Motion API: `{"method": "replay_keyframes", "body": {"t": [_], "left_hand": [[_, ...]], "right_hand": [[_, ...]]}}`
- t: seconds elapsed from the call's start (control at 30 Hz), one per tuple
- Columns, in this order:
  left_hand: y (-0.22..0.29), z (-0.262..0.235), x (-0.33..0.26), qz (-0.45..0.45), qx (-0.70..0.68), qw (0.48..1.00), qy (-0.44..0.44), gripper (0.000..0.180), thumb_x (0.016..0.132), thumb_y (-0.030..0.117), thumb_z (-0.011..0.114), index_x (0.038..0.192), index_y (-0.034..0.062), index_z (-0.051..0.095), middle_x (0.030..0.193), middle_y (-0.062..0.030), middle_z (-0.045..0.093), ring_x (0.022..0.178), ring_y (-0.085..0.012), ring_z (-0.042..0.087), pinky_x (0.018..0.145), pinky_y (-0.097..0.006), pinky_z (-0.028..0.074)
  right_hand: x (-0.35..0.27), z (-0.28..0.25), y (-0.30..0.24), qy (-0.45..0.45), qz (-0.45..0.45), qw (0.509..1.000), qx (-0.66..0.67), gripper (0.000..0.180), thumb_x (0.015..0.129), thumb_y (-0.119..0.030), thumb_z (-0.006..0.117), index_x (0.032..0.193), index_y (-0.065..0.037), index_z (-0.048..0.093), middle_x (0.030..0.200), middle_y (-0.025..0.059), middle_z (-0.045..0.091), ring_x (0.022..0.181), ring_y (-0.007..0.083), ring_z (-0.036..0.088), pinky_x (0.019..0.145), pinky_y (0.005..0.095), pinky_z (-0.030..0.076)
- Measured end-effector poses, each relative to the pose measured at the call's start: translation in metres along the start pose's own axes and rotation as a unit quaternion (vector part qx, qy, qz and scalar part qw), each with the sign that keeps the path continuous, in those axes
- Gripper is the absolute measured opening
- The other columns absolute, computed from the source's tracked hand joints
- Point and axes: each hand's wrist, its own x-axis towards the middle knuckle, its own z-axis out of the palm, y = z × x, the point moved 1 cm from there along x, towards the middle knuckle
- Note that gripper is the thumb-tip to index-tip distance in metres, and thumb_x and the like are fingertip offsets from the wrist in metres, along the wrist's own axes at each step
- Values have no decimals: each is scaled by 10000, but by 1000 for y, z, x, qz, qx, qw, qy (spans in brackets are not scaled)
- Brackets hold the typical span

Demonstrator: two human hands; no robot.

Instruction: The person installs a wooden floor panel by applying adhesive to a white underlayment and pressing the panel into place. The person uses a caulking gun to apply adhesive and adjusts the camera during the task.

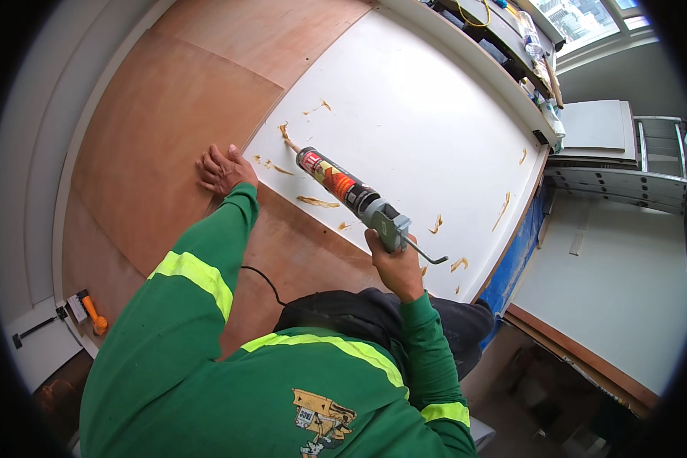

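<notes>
- The right hand [395, 267] is closed around the grip and trigger of a caulking gun [351, 197], holding it low over the white panel [427, 114] with the nozzle pointing toward the panel's left edge.
- The nozzle tip [286, 140] sits just inside that left edge, touching a streak of tan adhesive [283, 130].
- The left hand [223, 169] lies flat with fingers spread on the brown plywood sheet [168, 114], just beside the seam where plywood meets white panel; it holds nothing.
- More adhesive dabs [317, 201] run along the panel's near edge, and others [502, 210] lie toward its right edge.
- The middle and far part of the white panel is bare, leaving open room ahead of the gun.
- A black cord [261, 276] crosses the plywood near the person's body.
- An orange-handled tool [91, 311] lies at the plywood's lower left corner, well apart from both hands.
- Blue edging [515, 259] shows beneath the panel's right edge.
</notes>
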Motion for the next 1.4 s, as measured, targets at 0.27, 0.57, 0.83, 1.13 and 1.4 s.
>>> {"method": "replay_keyframes", "body": {"t": [0.27, 0.57, 0.83, 1.13, 1.4], "left_hand": [[-7, 4, -1, 4, 3, 1000, 21, 630, 1099, 584, 524, 1588, 187, 510, 1676, -81, 442, 1634, -351, 301, 1296, -689, 198], [-4, 7, 6, 4, 5, 1000, -1, 647, 1107, 591, 500, 1612, 187, 481, 1681, -89, 429, 1645, -343, 282, 1299, -684, 188], [-5, 0, 1, 6, 10, 1000, -1, 645, 1113, 580, 499, 1617, 178, 476, 1686, -97, 423, 1648, -355, 275, 1301, -688, 188], [-1, -5, 0, 5, 22, 1000, -21, 664, 1115, 581, 492, 1641, 179, 439, 1704, -100, 391, 1656, -364, 244, 1301, -693, 181], [3, -6, 1, 4, 26, 1000, -7, 655, 1109, 592, 502, 1631, 197, 469, 1690, -86, 434, 1641, -345, 294, 1302, -675, 196]], "right_hand": [[-21, -46, -29, 15, 51, 998, 39, 225, 1006, -169, 767, 1046, 50, 735, 788, 64, 710, 704, 128, 608, 671, 345, 514], [24, -37, -27, 118, -86, 989, 11, 183, 1012, -124, 748, 1087, 38, 708, 755, 61, 648, 687, 128, 533, 660, 344, 493], [127, -34, -88, 117, -140, 982, -41, 214, 1017, -171, 735, 1050, 35, 688, 742, 70, 609, 680, 149, 507, 665, 358, 493], [164, -5, -51, 95, -49, 993, -50, 295, 1038, -214, 667, 915, 53, 646, 691, 135, 625, 611, 219, 565, 642, 422, 490], [102, 7, -58, 74, -105, 987, -96, 227, 1000, -155, 689, 915, 55, 668, 718, 219, 657, 615, 330, 618, 650, 451, 514]]}}
